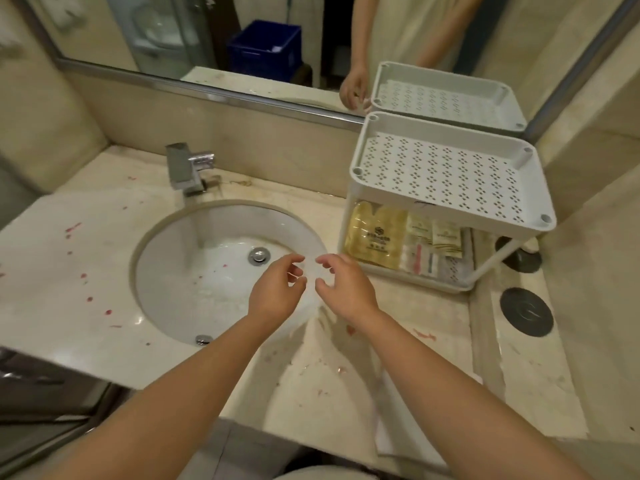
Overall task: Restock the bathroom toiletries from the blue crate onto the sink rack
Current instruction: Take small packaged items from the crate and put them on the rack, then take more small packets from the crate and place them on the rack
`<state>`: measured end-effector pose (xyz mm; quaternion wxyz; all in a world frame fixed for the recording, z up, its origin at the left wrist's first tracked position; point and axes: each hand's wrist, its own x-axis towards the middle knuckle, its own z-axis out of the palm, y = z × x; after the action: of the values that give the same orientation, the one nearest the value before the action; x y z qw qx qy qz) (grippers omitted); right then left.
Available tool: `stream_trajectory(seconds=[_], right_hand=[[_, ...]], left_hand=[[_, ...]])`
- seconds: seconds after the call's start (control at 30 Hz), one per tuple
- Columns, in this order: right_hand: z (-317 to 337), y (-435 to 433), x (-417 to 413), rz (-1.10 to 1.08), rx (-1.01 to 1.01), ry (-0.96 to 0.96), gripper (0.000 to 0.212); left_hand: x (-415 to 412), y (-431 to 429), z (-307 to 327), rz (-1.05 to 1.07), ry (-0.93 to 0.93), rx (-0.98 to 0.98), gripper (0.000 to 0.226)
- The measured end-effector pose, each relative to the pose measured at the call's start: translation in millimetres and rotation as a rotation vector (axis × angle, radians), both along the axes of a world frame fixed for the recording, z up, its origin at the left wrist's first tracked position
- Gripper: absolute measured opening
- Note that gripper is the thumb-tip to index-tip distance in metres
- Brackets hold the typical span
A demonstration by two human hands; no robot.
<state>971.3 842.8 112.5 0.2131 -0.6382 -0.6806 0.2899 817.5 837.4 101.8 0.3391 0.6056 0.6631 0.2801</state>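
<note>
My left hand [277,292] and my right hand [346,289] meet above the right rim of the sink basin [207,271]. Their fingertips pinch a thin, clear plastic wrapper [311,271] that hangs down between them; what it holds is too faint to tell. The white two-tier rack [360,168] stands on the counter to the right. Its perforated top shelf is bare. Its lower tray carries a gold packet [375,237] and several small sachets [436,244]. The blue crate [263,50] appears only as a reflection in the mirror, behind me.
A chrome tap [187,168] stands behind the basin. Red specks dot the marble counter [69,271]. Two dark round discs [526,311] lie right of the rack. A white cloth [391,427] hangs over the counter's front edge. The mirror [173,36] spans the back wall.
</note>
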Motion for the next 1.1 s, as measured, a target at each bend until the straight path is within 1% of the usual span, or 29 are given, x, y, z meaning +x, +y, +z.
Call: stream_trajectory(seconds=[0.2, 0.4, 0.7, 0.83, 1.1], right_hand=[[2, -15, -48, 0.127, -0.031, -0.059, 0.041], [9, -54, -115, 0.247, -0.014, -0.062, 0.041], [21, -142, -223, 0.477, 0.013, -0.095, 0.049], [23, -184, -272, 0.588, 0.024, -0.086, 0.05], [30, -269, -366, 0.841, 0.124, -0.075, 0.051]], left_hand=[[-52, -36, 0, 0.135, -0.012, 0.001, 0.034], [-117, -91, 4, 0.25, -0.038, 0.01, 0.033], [-220, -207, 8, 0.453, -0.02, -0.022, 0.041], [-263, -262, 10, 0.544, -0.002, -0.002, 0.043], [-335, -379, 21, 0.791, 0.029, 0.0, 0.047]])
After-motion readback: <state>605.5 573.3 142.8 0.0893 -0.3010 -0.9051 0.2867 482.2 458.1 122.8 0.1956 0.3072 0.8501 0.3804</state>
